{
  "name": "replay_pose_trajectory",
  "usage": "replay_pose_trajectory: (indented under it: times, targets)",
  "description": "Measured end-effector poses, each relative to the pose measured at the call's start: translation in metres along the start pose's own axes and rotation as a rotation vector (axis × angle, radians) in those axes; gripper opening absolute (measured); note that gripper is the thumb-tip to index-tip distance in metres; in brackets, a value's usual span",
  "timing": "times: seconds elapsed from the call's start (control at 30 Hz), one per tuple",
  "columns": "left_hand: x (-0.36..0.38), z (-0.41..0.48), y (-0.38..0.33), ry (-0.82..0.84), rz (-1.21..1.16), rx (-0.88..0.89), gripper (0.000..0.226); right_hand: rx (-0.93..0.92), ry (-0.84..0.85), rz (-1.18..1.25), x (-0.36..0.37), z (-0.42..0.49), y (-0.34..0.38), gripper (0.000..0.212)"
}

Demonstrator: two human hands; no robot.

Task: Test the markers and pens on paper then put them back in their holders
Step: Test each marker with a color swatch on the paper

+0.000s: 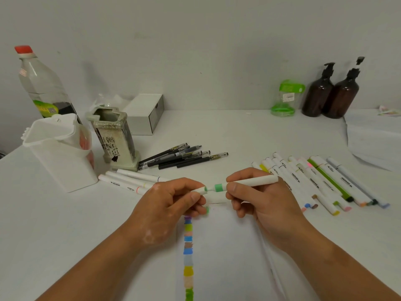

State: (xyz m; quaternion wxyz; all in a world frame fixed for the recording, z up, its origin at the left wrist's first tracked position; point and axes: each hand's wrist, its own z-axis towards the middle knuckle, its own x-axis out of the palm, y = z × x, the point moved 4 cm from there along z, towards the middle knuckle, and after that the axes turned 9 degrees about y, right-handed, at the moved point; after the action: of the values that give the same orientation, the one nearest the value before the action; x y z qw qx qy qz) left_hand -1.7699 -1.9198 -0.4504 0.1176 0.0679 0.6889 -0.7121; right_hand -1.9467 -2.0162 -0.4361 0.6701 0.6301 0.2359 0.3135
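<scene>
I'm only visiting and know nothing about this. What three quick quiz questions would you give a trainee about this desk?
1. True or false: the marker in the right hand has a green band.
2. How many brown bottles stand by the wall?
3. Which lies nearest the ceramic holder? A) black pens B) green jar C) brown bottles

Key: 1 true; 2 two; 3 A.
</scene>
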Motion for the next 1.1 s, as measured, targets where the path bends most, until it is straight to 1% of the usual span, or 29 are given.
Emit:
replay_pose_trajectory:
  times: [0.17, 0.37, 0.53, 0.6, 0.67, 0.73, 0.8, 0.87, 0.9, 0.97, 1.03, 1.1]
  targets:
    - [0.003, -0.001, -0.002, 0.021, 0.132, 0.046, 0.021, 0.007, 0.04, -0.069, 0.006, -0.002, -0.001, 0.014]
    - [0.002, -0.003, -0.012, 0.011, 0.074, 0.104, 0.02, 0.006, 0.066, -0.003, 0.008, -0.002, 0.001, 0.015]
    - [0.004, -0.001, -0.012, -0.02, 0.187, 0.085, 0.018, -0.007, 0.065, -0.07, 0.008, -0.002, 0.004, 0.012]
    - [0.002, 0.0, -0.011, -0.044, 0.188, 0.071, 0.018, -0.019, 0.088, -0.11, 0.004, -0.002, 0.009, 0.012]
    - [-0.004, 0.0, -0.009, -0.082, 0.141, 0.05, 0.017, -0.001, 0.133, -0.154, -0.003, -0.003, 0.014, 0.012]
    - [-0.009, -0.001, -0.006, -0.107, 0.081, 0.024, 0.016, 0.046, 0.185, -0.323, -0.005, -0.005, 0.015, 0.006]
    - [-0.007, -0.001, -0.004, -0.092, 0.088, 0.006, 0.015, 0.102, 0.21, -0.623, -0.001, -0.007, 0.008, 0.01]
    - [-0.003, 0.0, -0.004, -0.062, 0.119, -0.003, 0.016, 0.116, 0.211, -0.88, 0.008, -0.009, 0.002, 0.014]
    - [-0.001, 0.0, -0.004, -0.056, 0.124, -0.003, 0.016, 0.104, 0.197, -0.96, 0.011, -0.01, 0.001, 0.015]
    - [-0.002, -0.001, -0.004, -0.068, 0.16, -0.002, 0.02, 0.056, 0.108, -1.005, 0.007, -0.009, 0.006, 0.018]
    - [-0.005, -0.003, -0.003, -0.081, 0.334, 0.005, 0.025, 0.05, -0.067, -1.012, -0.01, -0.007, 0.013, 0.018]
    - [-0.004, -0.006, -0.003, -0.053, 0.544, -0.001, 0.027, 0.135, -0.221, -1.09, -0.028, -0.005, 0.015, 0.017]
